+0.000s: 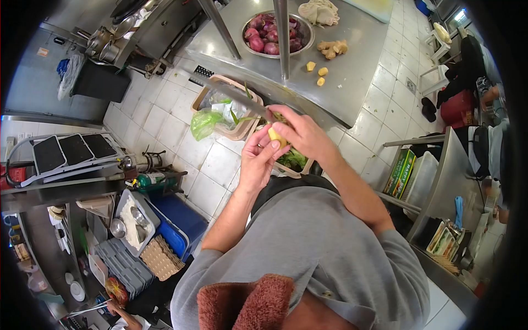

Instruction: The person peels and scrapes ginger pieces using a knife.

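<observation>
Between my hands is a peeled yellow piece of ginger [276, 137], pinched in the fingers of my left hand [257, 165]. My right hand [304, 133] is closed around a knife whose long blade [236, 98] points up and to the left; its handle is hidden by my fingers. The fingers of both hands meet at the ginger. Below them stands a bin with green leaves [292, 159]. On the steel table ahead lie an unpeeled ginger root [333, 49] and several small peeled ginger pieces [322, 71].
A steel colander [309, 39] of red onions and a crumpled cloth [319, 12] rest on the steel table [352, 88]. Table legs rise close ahead. A beige crate [241, 132] holds bags and greens. Shelves stand on both sides. Other people are at the right edge and lower left.
</observation>
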Demonstrator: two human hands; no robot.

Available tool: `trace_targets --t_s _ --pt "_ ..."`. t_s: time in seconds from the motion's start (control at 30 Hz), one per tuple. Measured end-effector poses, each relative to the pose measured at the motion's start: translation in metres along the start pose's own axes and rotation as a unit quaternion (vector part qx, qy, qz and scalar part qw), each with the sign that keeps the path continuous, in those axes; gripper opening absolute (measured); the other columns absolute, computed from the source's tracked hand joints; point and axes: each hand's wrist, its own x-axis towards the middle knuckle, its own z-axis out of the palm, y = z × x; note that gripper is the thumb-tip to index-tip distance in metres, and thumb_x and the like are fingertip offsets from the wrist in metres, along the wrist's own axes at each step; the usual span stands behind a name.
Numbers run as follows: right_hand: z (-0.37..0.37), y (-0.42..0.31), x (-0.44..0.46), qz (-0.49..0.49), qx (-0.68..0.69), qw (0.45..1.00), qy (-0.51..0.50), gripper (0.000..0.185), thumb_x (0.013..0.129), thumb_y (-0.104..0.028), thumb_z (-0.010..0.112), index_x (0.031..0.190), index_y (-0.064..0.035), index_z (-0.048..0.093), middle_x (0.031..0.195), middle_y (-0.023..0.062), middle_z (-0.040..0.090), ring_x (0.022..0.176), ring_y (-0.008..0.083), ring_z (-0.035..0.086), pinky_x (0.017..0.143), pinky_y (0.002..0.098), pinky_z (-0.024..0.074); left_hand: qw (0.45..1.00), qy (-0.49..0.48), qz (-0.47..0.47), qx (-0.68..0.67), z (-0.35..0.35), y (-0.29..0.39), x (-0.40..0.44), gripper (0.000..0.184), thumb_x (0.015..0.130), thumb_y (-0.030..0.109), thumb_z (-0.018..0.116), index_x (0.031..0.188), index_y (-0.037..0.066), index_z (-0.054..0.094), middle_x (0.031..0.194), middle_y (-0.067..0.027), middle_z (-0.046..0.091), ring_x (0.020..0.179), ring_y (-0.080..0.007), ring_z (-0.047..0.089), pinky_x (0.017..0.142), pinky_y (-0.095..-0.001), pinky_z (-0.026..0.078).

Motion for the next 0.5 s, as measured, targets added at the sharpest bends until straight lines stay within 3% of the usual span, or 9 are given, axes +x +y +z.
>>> trace_targets --t_s 0.17,0.23,0.4,0.5 --pt "-0.007 -0.001 -0.014 0.037 -0.011 0.999 0.002 0.049 0.096 -0.024 0.053 0.140 -0.0053 0.044 0.100 0.0179 0.066 0.081 0.0284 0.065 0.075 0.0358 0.0490 0.996 0.032 0.002 -0.083 -0.012 0.018 0.015 0.035 0.097 0.005 0.054 0.131 0.003 0.048 0.125 -0.0136 0.058 0.114 -0.0256 0.060 0.100 -0.0440 0.051" --pt "-0.008 -0.008 -0.019 0.060 -0.008 0.996 -0.059 0.050 0.094 -0.023 0.056 0.140 -0.0057 0.045 0.098 0.0181 0.066 0.077 0.0269 0.065 0.072 0.0365 0.0489 0.996 0.031 0.008 -0.087 -0.020 0.021 0.020 0.036 0.098 0.006 0.052 0.133 0.002 0.046 0.126 -0.0151 0.058 0.117 -0.0274 0.059 0.103 -0.0428 0.048" --pt "-0.001 -0.023 -0.016 -0.009 -0.069 0.996 -0.052 0.056 0.091 -0.024 0.062 0.142 -0.0079 0.044 0.091 0.0200 0.066 0.071 0.0365 0.062 0.066 0.0401 0.0479 0.994 0.040 0.037 -0.092 -0.016 0.024 0.021 0.039 0.097 0.003 0.052 0.135 0.001 0.044 0.127 -0.0147 0.057 0.117 -0.0255 0.058 0.101 -0.0379 0.049" --pt "0.000 -0.016 -0.016 -0.048 -0.086 0.995 -0.026 0.056 0.090 -0.023 0.061 0.142 -0.0081 0.044 0.090 0.0199 0.066 0.072 0.0378 0.062 0.067 0.0420 0.0476 0.995 0.044 0.039 -0.078 -0.016 0.021 0.021 0.040 0.096 0.002 0.053 0.136 0.002 0.044 0.127 -0.0137 0.058 0.116 -0.0231 0.059 0.098 -0.0360 0.050"
